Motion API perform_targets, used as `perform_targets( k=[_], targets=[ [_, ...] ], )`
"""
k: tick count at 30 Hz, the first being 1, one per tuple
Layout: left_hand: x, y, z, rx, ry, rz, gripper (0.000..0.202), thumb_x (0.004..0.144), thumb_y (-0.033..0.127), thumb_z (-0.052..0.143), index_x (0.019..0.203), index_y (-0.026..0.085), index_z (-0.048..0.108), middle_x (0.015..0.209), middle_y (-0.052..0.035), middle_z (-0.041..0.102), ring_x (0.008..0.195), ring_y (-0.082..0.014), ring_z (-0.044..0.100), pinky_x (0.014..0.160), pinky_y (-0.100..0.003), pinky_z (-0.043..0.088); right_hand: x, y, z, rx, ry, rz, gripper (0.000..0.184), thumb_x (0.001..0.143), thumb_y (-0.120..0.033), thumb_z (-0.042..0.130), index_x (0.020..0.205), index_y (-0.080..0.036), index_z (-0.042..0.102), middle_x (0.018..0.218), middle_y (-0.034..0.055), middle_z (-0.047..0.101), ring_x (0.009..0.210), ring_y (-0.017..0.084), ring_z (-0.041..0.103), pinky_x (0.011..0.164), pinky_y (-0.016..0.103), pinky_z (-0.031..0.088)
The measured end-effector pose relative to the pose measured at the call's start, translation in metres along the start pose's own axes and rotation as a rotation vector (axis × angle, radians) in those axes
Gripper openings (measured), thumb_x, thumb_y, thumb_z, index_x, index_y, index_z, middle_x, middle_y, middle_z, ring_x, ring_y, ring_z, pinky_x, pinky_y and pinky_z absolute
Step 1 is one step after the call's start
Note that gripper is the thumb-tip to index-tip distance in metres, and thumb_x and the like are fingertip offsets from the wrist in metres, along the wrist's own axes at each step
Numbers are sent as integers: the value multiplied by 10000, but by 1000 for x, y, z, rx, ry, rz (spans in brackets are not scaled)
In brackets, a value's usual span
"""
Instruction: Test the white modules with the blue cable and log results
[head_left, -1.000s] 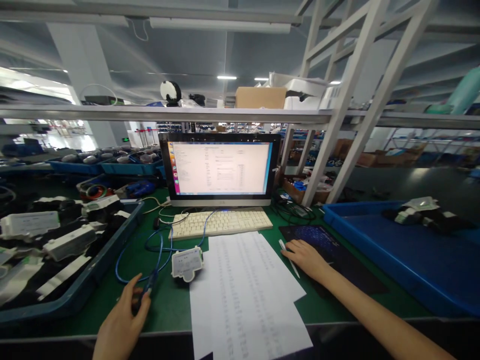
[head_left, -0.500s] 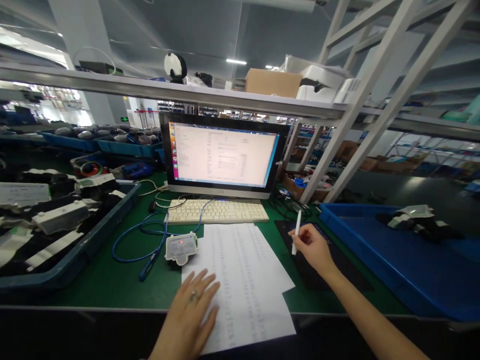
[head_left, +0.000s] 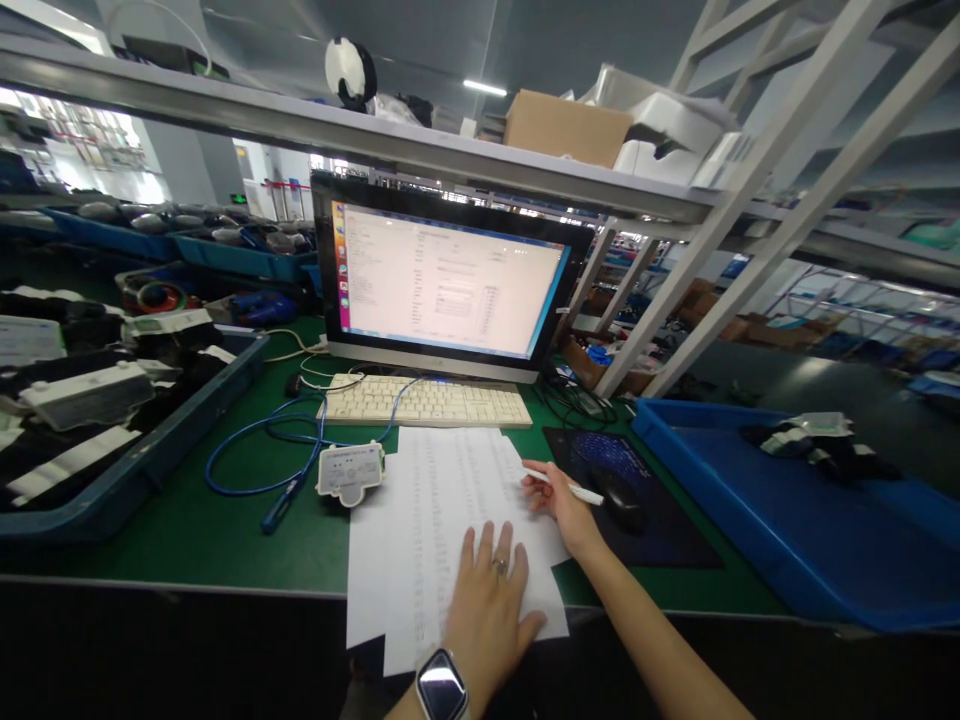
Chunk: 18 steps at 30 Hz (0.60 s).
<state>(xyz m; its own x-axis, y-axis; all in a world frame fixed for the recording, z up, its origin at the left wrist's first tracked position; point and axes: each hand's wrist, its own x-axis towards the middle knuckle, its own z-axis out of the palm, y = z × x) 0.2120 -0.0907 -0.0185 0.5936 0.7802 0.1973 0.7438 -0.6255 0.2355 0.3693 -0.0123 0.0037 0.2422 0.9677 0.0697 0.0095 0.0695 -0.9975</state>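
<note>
Printed paper sheets (head_left: 420,540) overlap on the green bench, their lower ends reaching past its front edge. My left hand (head_left: 491,600) lies flat on them with fingers spread, a ring on one finger and a watch on the wrist. Over the right edge of the paper, my right hand (head_left: 559,505) holds a white pen (head_left: 583,494) that slants across the fingers. Left of the sheets sits a small white electronic module (head_left: 351,473). A blue cable (head_left: 217,465) loops beside it, ending in a blue plug.
Behind the paper are a keyboard (head_left: 427,402) and a lit monitor (head_left: 450,285). A mouse (head_left: 619,500) rests on a dark mat. Blue trays stand left (head_left: 142,490) and right (head_left: 705,500), both holding devices. A shelf (head_left: 420,140) spans above.
My left hand has moved right across the sheets. My right hand has come left from the mat onto the paper's edge, its pen tilted over, uncovering the mouse. The module's red light no longer shows.
</note>
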Motion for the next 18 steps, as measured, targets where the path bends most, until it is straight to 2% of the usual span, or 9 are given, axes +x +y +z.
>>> perform_targets(
  k=[2,4,6,8,14,18],
  targets=[
    [1,3,-1,-15,-9,-20,658,847,588,409,1323,135,449,1465,-173,277,1338,-391,239,1075,-605,230,0,4,4,-56,9,9,472,619,-618,615,770,-172,623,617,35,619,503,140,526,440,261,421],
    [2,6,-4,-33,-17,-51,685,835,637,378,1296,141,482,1457,-178,296,1329,-387,266,1071,-603,235,-2,7,7,-121,33,0,354,588,-511,675,685,-178,603,504,-11,552,427,114,453,410,246,365],
    [4,8,-6,-43,-21,-83,683,830,653,371,1270,150,509,1446,-182,318,1320,-377,296,1066,-598,245,-6,10,11,-179,66,-33,274,599,-445,663,643,-196,560,439,-49,488,394,101,397,400,239,316],
    [6,10,-6,-46,-18,-102,676,827,654,376,1257,154,521,1441,-189,324,1315,-373,310,1059,-601,253,-9,11,13,-231,103,-78,231,635,-413,618,613,-211,508,435,-59,482,406,103,397,426,243,318],
    [10,12,-4,-54,14,-121,644,827,636,405,1248,164,524,1440,-169,339,1298,-372,340,1053,-608,259,-11,15,13,-368,139,-170,241,636,-275,538,490,-221,354,402,-81,377,433,94,349,478,243,311],
    [11,14,-5,-65,7,-137,631,820,629,430,1232,162,531,1438,-161,348,1296,-370,342,1061,-598,255,-11,18,12,-414,97,-186,248,652,-289,525,496,-224,344,410,-82,374,440,99,356,483,243,314]
  ],
)
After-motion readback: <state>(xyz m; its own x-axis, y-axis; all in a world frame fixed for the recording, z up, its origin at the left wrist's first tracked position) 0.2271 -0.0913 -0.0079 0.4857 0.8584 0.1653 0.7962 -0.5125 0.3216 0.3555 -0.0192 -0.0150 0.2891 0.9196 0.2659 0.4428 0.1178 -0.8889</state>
